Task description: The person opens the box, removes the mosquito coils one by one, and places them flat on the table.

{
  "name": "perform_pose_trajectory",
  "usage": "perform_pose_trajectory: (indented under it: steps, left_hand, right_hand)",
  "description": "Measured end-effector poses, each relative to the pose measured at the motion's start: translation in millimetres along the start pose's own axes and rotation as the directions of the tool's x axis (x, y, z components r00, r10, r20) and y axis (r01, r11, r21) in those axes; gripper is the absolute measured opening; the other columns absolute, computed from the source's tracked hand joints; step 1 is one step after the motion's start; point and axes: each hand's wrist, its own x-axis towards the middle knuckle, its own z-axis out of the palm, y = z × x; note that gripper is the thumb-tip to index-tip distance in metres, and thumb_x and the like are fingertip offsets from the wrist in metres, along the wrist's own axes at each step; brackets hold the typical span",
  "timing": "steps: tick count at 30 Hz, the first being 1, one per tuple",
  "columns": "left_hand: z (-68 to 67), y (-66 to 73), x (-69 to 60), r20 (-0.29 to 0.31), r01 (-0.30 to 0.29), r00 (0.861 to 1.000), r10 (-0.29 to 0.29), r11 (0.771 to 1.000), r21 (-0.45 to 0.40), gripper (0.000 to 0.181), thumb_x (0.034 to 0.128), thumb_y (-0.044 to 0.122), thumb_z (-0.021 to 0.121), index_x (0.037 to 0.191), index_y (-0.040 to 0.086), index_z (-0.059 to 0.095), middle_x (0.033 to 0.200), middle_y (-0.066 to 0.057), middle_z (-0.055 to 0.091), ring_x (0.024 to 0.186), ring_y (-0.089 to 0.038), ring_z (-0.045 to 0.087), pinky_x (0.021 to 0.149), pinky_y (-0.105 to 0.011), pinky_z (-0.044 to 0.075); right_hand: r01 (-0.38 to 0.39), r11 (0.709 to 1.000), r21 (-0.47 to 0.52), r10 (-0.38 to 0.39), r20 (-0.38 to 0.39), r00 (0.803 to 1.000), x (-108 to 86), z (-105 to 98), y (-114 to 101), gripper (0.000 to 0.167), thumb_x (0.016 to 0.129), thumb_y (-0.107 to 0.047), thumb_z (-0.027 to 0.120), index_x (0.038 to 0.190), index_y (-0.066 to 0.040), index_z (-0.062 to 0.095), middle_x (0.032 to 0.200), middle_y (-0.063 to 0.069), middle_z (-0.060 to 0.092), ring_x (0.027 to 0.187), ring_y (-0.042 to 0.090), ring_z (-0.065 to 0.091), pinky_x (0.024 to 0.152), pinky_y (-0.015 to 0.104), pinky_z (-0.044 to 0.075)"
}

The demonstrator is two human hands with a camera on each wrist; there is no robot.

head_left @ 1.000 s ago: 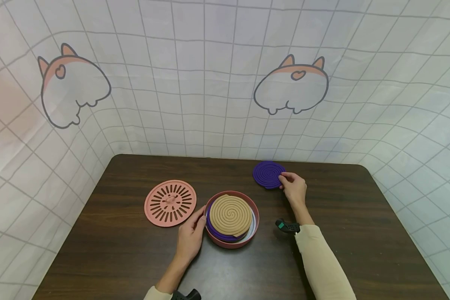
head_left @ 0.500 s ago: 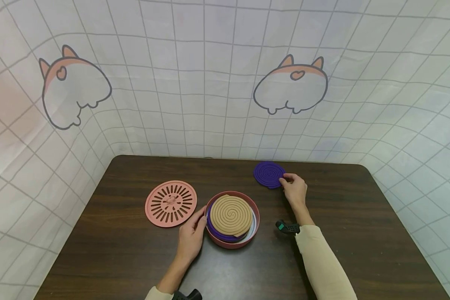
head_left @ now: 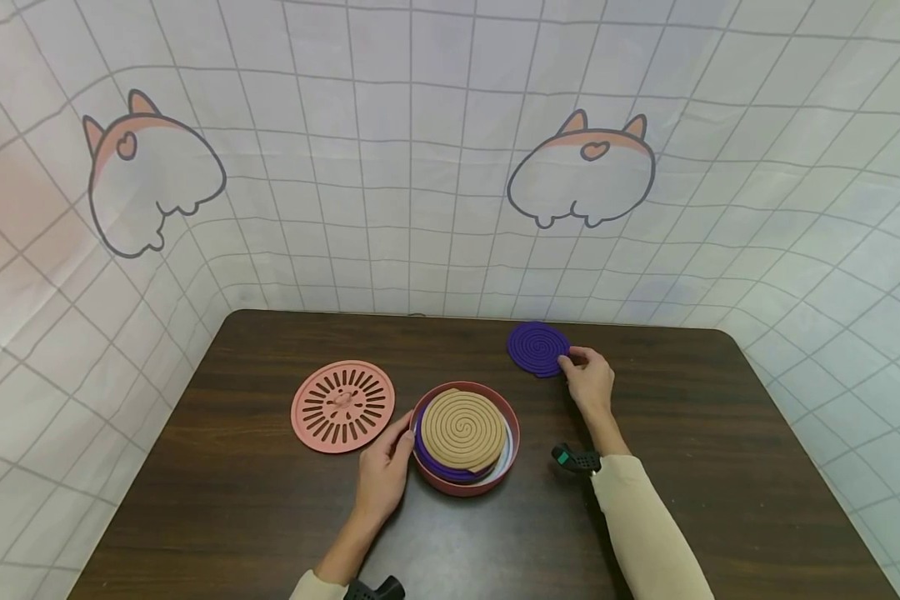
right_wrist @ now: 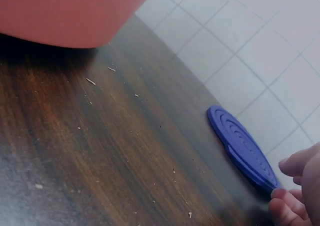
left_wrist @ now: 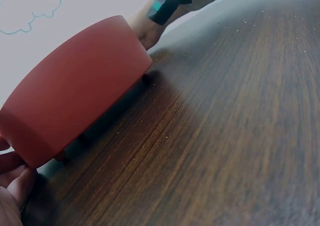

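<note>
A round purple spiral coaster point(head_left: 537, 349) lies near the table's back edge. My right hand point(head_left: 590, 383) pinches its right edge between thumb and fingers, and the right wrist view shows the fingertips at the end of the coaster point(right_wrist: 242, 148). Nearer the middle stands a round red container point(head_left: 515, 446), holding a tan spiral coaster point(head_left: 463, 429) on top of purple and pale pieces. At its left side my left hand point(head_left: 382, 475) rests with fingers and thumb against the outer wall. In the left wrist view those fingertips meet the container point(left_wrist: 80, 86) low on its wall.
A pink slotted lid point(head_left: 342, 407) with a small central knob lies on the dark wooden table point(head_left: 217, 467), left of the container. Behind the table hangs a white gridded curtain point(head_left: 420, 208) with dog drawings. Small crumbs dot the wood in the wrist views.
</note>
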Motion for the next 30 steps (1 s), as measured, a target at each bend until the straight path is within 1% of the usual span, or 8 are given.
perform_pose_trajectory:
  steps: [2,7,9,13,18,22,26,30]
  left_hand:
    - [0.0,0.3,0.0,0.000,0.003,1.000,-0.003,1.000,0.001,0.034,0.1021,0.021,0.057,0.134,0.014,0.065,0.133,-0.004,0.068,0.124,-0.017,0.063,0.103,-0.043,0.050]
    - [0.0,0.2,-0.2,0.000,0.010,1.000,-0.010,1.000,0.009,0.034,0.1017,0.020,0.058,0.134,0.015,0.066,0.132,-0.003,0.068,0.122,-0.016,0.064,0.103,-0.042,0.051]
    - [-0.1,0.1,-0.2,0.000,0.012,1.000,-0.012,1.000,0.011,0.034,0.1017,0.020,0.058,0.134,0.015,0.066,0.132,-0.003,0.068,0.122,-0.016,0.064,0.102,-0.042,0.051]
    - [-0.7,0.4,0.1,-0.001,0.014,1.000,-0.014,1.000,0.008,0.034,0.1017,0.020,0.057,0.134,0.015,0.066,0.132,-0.003,0.068,0.122,-0.016,0.064,0.102,-0.042,0.051]
    - [-1.2,1.0,0.3,-0.003,0.013,1.000,-0.013,1.000,0.007,0.034,0.1015,0.020,0.058,0.134,0.015,0.066,0.132,-0.003,0.068,0.122,-0.015,0.063,0.103,-0.041,0.051]
    - [-1.5,1.6,0.2,-0.003,0.014,1.000,-0.014,1.000,0.008,0.034,0.1014,0.020,0.058,0.134,0.015,0.066,0.132,-0.002,0.068,0.122,-0.015,0.063,0.104,-0.042,0.050]
    - [-1.4,2.2,-0.1,0.003,0.014,1.000,-0.014,1.000,0.011,0.034,0.1017,0.021,0.057,0.134,0.016,0.066,0.132,-0.002,0.068,0.123,-0.015,0.063,0.104,-0.043,0.050]
    - [-1.2,2.7,-0.1,0.003,0.016,1.000,-0.016,1.000,0.009,0.034,0.1017,0.021,0.057,0.134,0.016,0.066,0.132,-0.002,0.068,0.123,-0.015,0.063,0.104,-0.044,0.050]
  right_hand:
    - [-0.003,1.000,0.004,0.003,-0.002,1.000,-1.4,-0.7,0.8,0.036,0.094,-0.024,0.068,0.123,-0.003,0.069,0.086,0.019,0.075,0.057,0.001,0.056,0.055,0.019,0.045]
    - [-0.005,1.000,0.030,0.005,-0.019,1.000,-3.7,-2.2,0.2,0.041,0.095,-0.027,0.067,0.128,-0.002,0.065,0.112,0.017,0.073,0.064,-0.004,0.055,0.059,0.016,0.045]
    - [-0.001,0.999,0.049,0.002,-0.026,1.000,-4.5,-3.1,-1.4,0.042,0.095,-0.026,0.067,0.129,-0.002,0.065,0.119,0.015,0.071,0.065,-0.006,0.055,0.059,0.013,0.045]
    - [0.010,0.996,0.089,-0.008,-0.029,1.000,-8.2,-6.0,-7.6,0.044,0.095,-0.026,0.067,0.131,0.000,0.063,0.118,0.014,0.071,0.067,-0.011,0.055,0.059,0.010,0.045]
    - [0.018,0.992,0.128,-0.016,-0.014,1.000,-14.9,-9.4,-17.8,0.048,0.094,-0.028,0.067,0.133,0.001,0.061,0.116,0.016,0.071,0.070,-0.010,0.057,0.059,0.011,0.048]
    - [0.018,0.989,0.149,-0.019,0.006,1.000,-19.4,-11.6,-23.2,0.050,0.095,-0.029,0.067,0.134,0.000,0.059,0.117,0.016,0.071,0.073,-0.002,0.062,0.059,0.013,0.051]
    - [0.026,0.987,0.158,-0.028,0.006,1.000,-23.0,-13.5,-26.8,0.050,0.095,-0.029,0.067,0.135,-0.001,0.058,0.116,0.014,0.071,0.078,0.013,0.067,0.059,0.014,0.051]
    - [0.027,0.986,0.166,-0.030,0.011,1.000,-27.3,-15.9,-30.7,0.050,0.095,-0.031,0.067,0.135,-0.002,0.059,0.116,0.013,0.071,0.075,0.016,0.067,0.058,0.015,0.050]
